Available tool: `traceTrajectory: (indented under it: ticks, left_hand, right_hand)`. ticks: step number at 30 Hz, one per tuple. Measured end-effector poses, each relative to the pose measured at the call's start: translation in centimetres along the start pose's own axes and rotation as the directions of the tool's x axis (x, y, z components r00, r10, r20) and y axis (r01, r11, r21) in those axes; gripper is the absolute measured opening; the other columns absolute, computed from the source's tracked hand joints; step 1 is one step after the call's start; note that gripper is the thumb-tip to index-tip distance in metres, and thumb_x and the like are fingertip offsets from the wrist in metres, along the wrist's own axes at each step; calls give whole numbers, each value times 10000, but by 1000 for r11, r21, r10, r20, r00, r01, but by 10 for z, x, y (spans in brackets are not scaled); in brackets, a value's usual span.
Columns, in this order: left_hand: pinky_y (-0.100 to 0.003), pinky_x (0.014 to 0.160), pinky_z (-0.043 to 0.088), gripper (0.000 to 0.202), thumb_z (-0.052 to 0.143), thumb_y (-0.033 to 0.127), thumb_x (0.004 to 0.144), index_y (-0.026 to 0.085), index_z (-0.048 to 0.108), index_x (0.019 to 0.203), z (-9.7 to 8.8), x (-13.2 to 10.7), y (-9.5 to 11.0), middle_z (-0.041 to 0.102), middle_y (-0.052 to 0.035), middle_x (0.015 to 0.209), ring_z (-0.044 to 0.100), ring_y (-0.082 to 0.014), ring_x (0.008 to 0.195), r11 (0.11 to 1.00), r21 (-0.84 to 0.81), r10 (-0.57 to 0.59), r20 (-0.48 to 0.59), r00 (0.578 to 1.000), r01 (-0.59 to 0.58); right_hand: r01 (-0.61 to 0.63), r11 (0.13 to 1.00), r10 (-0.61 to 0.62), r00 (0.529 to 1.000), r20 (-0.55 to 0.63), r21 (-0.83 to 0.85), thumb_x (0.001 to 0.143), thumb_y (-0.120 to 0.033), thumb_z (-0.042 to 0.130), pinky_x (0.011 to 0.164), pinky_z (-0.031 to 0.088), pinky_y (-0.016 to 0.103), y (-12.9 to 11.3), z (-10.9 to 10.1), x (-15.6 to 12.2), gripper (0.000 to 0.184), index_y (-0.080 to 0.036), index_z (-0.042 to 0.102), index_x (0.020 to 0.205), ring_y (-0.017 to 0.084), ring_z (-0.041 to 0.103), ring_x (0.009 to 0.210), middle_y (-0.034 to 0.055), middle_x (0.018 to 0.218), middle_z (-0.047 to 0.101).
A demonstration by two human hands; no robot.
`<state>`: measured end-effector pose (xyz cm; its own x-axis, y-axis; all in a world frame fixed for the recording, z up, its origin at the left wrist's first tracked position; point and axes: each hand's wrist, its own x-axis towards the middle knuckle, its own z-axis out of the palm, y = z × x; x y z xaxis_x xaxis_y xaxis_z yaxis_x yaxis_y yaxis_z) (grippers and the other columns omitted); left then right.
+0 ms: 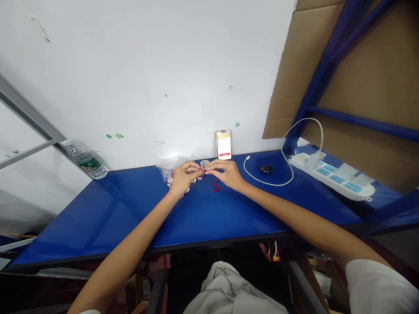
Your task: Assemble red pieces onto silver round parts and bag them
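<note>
My left hand (183, 177) and my right hand (227, 173) meet near the back of the blue table (131, 218). Both pinch one small part (202, 170) held between their fingertips; it looks silver and red, too small to name. Several small red pieces (216, 186) lie on the table just below my right hand. Small round silver parts (204, 163) sit behind the hands, and more lie under my left hand. A clear plastic bag (170, 165) lies behind my left hand.
A water bottle (85, 160) lies at the back left against the white wall. A phone (224, 144) leans on the wall. A white cable (271, 179), a black round object (265, 168) and a white power strip (334, 176) lie at the right under a blue rack with cardboard.
</note>
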<state>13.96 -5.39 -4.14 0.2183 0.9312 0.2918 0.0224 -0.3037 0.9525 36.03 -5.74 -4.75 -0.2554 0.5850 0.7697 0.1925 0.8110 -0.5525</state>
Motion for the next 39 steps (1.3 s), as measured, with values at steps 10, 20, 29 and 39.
traceTrajectory:
  ticks: [10, 20, 29, 39]
  left_hand:
    - [-399, 863, 664, 471, 825, 489, 897, 200, 722, 1254, 4, -1, 0, 757, -152, 1281, 775, -264, 1043, 995, -79, 74, 141, 987, -64]
    - [-414, 950, 574, 149, 758, 372, 981, 247, 822, 1030, 2, 0, -2, 786, -92, 1157, 725, -267, 1082, 806, 424, 356, 212, 910, -414]
    - [-430, 927, 533, 114, 756, 325, 932, 268, 855, 936, -26, 13, -2, 787, -74, 993, 696, -286, 987, 653, 671, 333, 160, 929, -350]
    - [-386, 770, 517, 107, 710, 212, 744, 264, 804, 741, -83, 28, -5, 778, -82, 785, 687, -304, 796, 509, 811, 122, 264, 957, -288]
  right_hand:
    - [108, 968, -68, 981, 179, -226, 1058, -258, 629, 920, 633, 330, 8, -7, -7, 88, -246, 702, 1107, 191, 765, 977, 59, 1120, 755]
    - [212, 880, -68, 942, 329, -425, 1150, -287, 482, 858, 576, 337, -5, -19, 3, 157, -245, 612, 1228, 226, 721, 1041, 91, 1213, 712]
    - [98, 906, 70, 925, 374, -412, 1091, -313, 614, 792, 552, 318, 10, -27, 5, 235, -252, 658, 1313, 196, 729, 920, 63, 1208, 749]
    - [110, 866, 283, 696, 660, -487, 885, -261, 865, 623, 467, 284, 34, -59, 9, 209, -243, 849, 1093, 175, 707, 773, 49, 1041, 786]
